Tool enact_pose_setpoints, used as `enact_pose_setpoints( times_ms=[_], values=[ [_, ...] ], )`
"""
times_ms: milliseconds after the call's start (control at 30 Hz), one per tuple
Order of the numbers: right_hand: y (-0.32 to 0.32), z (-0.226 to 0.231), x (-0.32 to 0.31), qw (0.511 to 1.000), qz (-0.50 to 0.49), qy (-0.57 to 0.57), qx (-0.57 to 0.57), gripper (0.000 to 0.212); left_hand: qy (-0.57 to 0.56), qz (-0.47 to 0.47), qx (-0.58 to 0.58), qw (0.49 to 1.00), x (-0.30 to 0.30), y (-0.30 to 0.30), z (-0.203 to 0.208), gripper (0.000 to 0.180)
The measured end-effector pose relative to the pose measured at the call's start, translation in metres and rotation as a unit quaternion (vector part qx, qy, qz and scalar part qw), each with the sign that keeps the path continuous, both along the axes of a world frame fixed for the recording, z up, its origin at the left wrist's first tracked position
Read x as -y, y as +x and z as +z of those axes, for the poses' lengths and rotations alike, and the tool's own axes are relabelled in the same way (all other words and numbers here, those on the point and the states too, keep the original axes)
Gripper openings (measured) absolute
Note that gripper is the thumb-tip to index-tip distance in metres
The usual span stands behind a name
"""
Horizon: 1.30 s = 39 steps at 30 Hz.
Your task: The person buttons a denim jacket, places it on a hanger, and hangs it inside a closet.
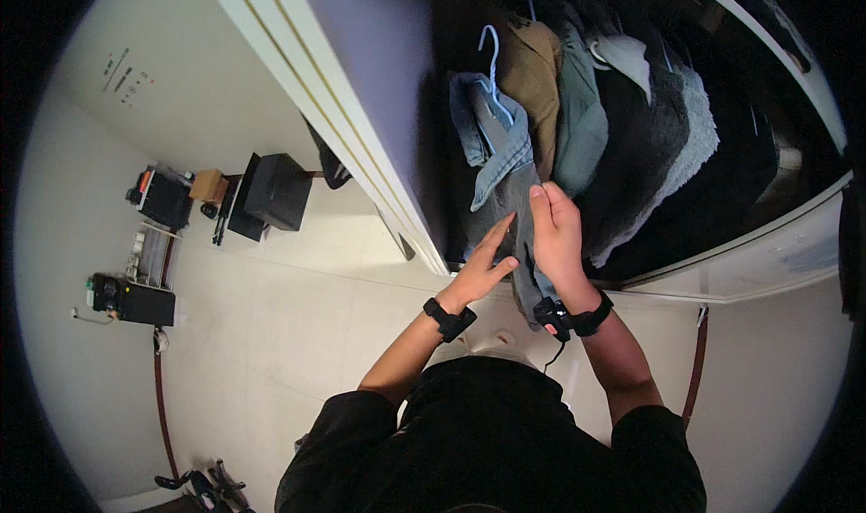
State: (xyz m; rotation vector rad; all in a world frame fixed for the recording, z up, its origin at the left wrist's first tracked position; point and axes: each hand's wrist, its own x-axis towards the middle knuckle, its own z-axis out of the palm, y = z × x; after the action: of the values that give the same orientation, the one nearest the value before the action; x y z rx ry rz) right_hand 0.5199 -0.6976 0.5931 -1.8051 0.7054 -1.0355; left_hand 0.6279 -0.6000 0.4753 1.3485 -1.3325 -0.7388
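Note:
A grey-blue denim jacket (519, 208) with a lighter blue collar hangs on a pale blue hanger (493, 62) at the front of an open wardrobe. My right hand (557, 233) is closed at the jacket's right side, its curled fingers gripping the cloth near the shoulder. Against the front of the jacket, my left hand (483, 270) has its fingers stretched out and its thumb apart. The jacket's lower part drops between my forearms. Both wrists wear black bands; the right one carries a small device with a cable.
Behind the jacket hang a brown garment (534, 76), a green one (580, 112) and a dark coat with grey fleece (695, 121). The wardrobe's pale frame (347, 125) runs along its left. Black boxes (278, 191) and a cardboard box (208, 187) stand by the far-left wall.

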Motion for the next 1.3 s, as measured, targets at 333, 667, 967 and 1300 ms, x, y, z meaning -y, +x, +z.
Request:
enact_pose_setpoints(
  times_ms=[333,667,967,1300],
  values=[
    [0.071,0.028,0.014,0.997,-0.053,-0.008,0.058,0.029,-0.063,0.011,0.025,0.998,-0.015,0.034,0.014,0.098],
    [0.099,0.069,0.005,0.989,-0.049,-0.02,0.14,0.03,-0.119,0.089,0.133,0.98,-0.002,0.053,0.02,0.091],
    [0.126,0.083,0.051,0.983,-0.008,-0.022,0.181,0.026,-0.102,0.182,0.134,0.969,0.038,0.049,0.024,0.08],
    [0.166,0.075,0.111,0.978,-0.035,-0.061,0.197,0.03,-0.06,0.314,0.152,0.935,0.074,0.052,-0.002,0.081]
  ],
)
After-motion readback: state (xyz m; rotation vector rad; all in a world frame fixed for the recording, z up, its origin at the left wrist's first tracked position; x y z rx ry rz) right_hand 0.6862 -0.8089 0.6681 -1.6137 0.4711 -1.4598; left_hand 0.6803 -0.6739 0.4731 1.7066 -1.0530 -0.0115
